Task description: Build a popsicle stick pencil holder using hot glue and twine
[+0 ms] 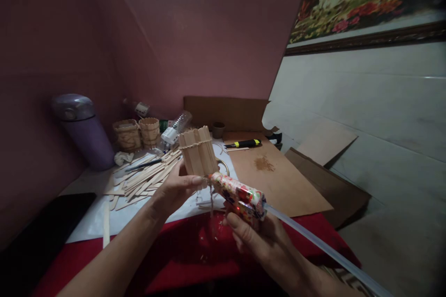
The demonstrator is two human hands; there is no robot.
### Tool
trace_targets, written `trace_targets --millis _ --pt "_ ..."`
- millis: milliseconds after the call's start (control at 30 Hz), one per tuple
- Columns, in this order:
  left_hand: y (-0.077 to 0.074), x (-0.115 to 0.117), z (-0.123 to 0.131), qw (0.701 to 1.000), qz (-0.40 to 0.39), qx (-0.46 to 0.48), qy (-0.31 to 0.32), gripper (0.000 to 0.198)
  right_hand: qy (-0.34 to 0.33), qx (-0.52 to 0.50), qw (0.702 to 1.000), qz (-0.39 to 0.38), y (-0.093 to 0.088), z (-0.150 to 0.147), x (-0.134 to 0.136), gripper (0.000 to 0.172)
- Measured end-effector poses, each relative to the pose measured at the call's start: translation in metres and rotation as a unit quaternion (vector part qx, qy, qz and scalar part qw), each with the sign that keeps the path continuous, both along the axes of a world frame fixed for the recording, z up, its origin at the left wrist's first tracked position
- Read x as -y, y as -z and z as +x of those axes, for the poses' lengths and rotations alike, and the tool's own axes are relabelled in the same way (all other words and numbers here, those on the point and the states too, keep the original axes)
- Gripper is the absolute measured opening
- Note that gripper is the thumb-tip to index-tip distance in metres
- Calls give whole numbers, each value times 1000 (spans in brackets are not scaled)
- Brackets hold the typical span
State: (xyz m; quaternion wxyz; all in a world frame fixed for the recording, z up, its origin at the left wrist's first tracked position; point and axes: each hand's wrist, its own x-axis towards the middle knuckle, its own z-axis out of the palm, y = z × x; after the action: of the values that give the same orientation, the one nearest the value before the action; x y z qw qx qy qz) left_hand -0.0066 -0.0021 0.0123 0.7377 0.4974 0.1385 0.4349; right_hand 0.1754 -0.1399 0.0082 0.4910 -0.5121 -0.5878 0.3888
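Note:
My left hand (181, 185) grips the lower part of a small cup of upright wooden craft sticks (198, 153), which has a thin cord around its upper part and tilts a little. In my right hand (252, 236) is a glue gun (240, 195) with a floral pattern, its fingers wrapped around the handle. The nozzle points left and meets the bottom edge of the stick cup. A long translucent glue stick (324, 246) runs out of the gun's back toward the lower right. Strands of glue hang below the nozzle.
Loose craft sticks (149, 181) lie piled on white paper at left. Behind are two finished-looking stick cups (149, 132), a plastic bottle (176, 127) and a purple flask (83, 130). A utility knife (244, 143) and brown crumbs (264, 164) rest on the cardboard (285, 190).

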Motion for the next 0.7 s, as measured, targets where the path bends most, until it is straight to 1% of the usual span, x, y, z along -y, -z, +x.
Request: trace_targets --millis 133,267,433,567,700 --pt "1 -1 -1 1000 4 0 4 52 -27 -20 999 4 5 2 1 19" --pt "2 -1 -1 1000 5 1 4 52 -11 -25 999 16 6 0 1 26" --pt "1 0 -1 1000 7 -4 8 52 -26 -30 999 2 8 -1 1 21" --pt "1 0 -1 1000 5 0 1 54 -22 -43 999 12 5 -1 0 26" --pt "3 -1 -1 1000 9 8 9 52 -25 -40 999 6 0 -1 0 23"
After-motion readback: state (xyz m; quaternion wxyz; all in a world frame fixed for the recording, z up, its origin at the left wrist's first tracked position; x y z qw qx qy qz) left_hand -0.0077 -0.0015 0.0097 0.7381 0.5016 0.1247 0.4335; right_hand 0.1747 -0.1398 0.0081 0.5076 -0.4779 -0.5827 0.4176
